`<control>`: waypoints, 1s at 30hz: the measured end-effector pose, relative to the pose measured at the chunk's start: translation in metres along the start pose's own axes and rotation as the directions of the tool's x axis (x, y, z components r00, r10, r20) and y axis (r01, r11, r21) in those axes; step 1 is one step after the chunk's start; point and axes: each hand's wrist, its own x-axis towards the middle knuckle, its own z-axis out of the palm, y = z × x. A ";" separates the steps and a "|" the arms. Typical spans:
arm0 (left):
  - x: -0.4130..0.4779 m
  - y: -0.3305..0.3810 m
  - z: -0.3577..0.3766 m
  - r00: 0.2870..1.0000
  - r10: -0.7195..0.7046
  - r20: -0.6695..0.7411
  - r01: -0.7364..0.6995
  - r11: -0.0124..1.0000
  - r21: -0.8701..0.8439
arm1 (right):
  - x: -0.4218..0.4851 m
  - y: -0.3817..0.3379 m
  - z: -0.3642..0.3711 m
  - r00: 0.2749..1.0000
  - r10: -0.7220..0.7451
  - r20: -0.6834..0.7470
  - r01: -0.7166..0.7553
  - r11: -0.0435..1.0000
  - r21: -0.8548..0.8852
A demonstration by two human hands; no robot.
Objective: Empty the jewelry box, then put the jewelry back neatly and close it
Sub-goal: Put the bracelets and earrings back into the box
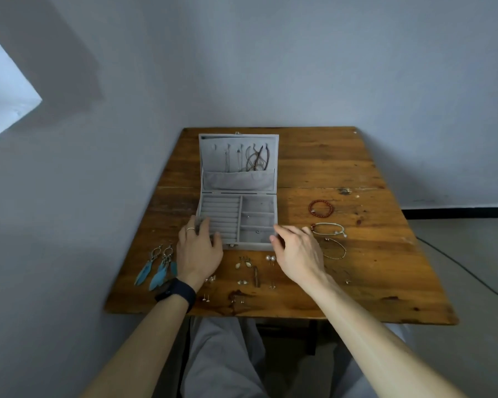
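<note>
Setting: wooden tabletop [357, 168] set against a plain grey wall.
Left grip [199, 248]: wide; fingers spread and relaxed on the front-left corner of the jewelry box [220, 214], holding nothing.
Right grip [298, 254]: loosely bent fingers at the box's front-right corner; nothing visible in it.
Box position: middle of the tabletop toward its left edge, lid upright.
Box contents: necklaces [256, 160] hang in the lid; two tiny pieces show in the right compartments; the ring rolls are bare.
Laid out: feather earrings [158, 268] at the front-left corner, small earrings [243, 264] along the front edge, red bracelet [321, 208] and two more bracelets toward the right edge.
Progress: emptying looks nearly done; refilling and closing are left.
Arm pose: both forearms extended forward, palms down, flanking the box.
</note>
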 end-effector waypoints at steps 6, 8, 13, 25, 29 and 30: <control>-0.008 0.034 0.006 0.981 0.194 -0.009 -0.192 0.978 0.079 | -0.006 0.028 -0.023 0.996 0.063 -0.062 -0.054 0.990 0.133; -0.009 0.052 0.008 0.965 0.262 0.000 -0.261 0.962 0.076 | -0.008 0.044 -0.032 0.989 0.110 -0.098 -0.095 0.984 0.149; -0.001 0.104 0.023 0.921 0.383 0.079 -0.388 0.918 0.075 | -0.010 0.093 -0.051 0.967 0.235 -0.098 -0.219 0.964 0.154; 0.046 0.177 0.076 0.803 0.486 0.346 -0.565 0.806 0.178 | 0.003 0.151 -0.045 0.932 0.362 0.013 -0.360 0.923 0.138; 0.057 0.184 0.084 0.798 0.490 0.351 -0.584 0.773 0.248 | 0.009 0.149 -0.042 0.923 0.384 0.003 -0.382 0.918 0.109; 0.059 0.184 0.086 0.799 0.495 0.341 -0.585 0.770 0.254 | 0.010 0.147 -0.042 0.920 0.392 -0.006 -0.390 0.915 0.104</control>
